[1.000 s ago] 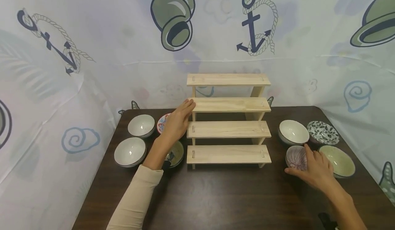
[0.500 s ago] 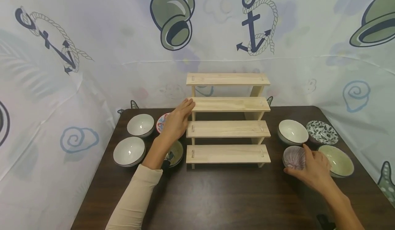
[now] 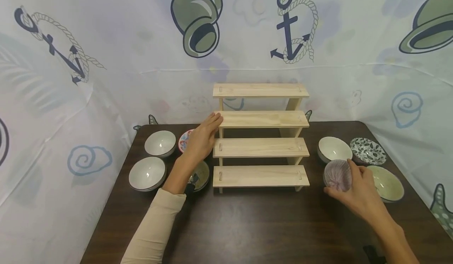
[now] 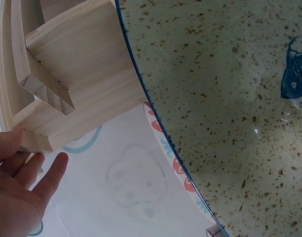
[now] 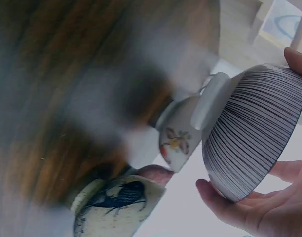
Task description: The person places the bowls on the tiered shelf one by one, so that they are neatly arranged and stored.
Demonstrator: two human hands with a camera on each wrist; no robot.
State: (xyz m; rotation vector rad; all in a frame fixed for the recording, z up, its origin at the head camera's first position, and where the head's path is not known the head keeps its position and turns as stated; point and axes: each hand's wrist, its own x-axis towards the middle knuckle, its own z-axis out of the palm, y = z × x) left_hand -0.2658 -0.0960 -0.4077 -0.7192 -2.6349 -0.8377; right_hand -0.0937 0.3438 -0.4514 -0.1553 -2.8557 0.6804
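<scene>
Lined bowl (image 3: pixel 337 175) gripped across its rim

The right hand (image 3: pixel 362 193) pinches it between thumb and fingers; the round mouth tilts toward the head camera, the foot seemingly off the table (image 3: pixel 255 224). The left hand (image 3: pixel 202 136) grips an end of the wooden stand (image 3: pixel 262 148), boards running crosswise. The left forearm (image 3: pixel 155 220) partly hides a fish-painted bowl (image 4: pixel 215 108).

Striped bowl (image 3: pixel 337 175) right of tiered wooden stand (image 3: pixel 261 148)

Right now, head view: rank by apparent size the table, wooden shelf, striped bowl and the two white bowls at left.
1. table
2. wooden shelf
3. front white bowl
Not ranked, below those: back white bowl and striped bowl look close, and fingers hide part of the latter.
</scene>
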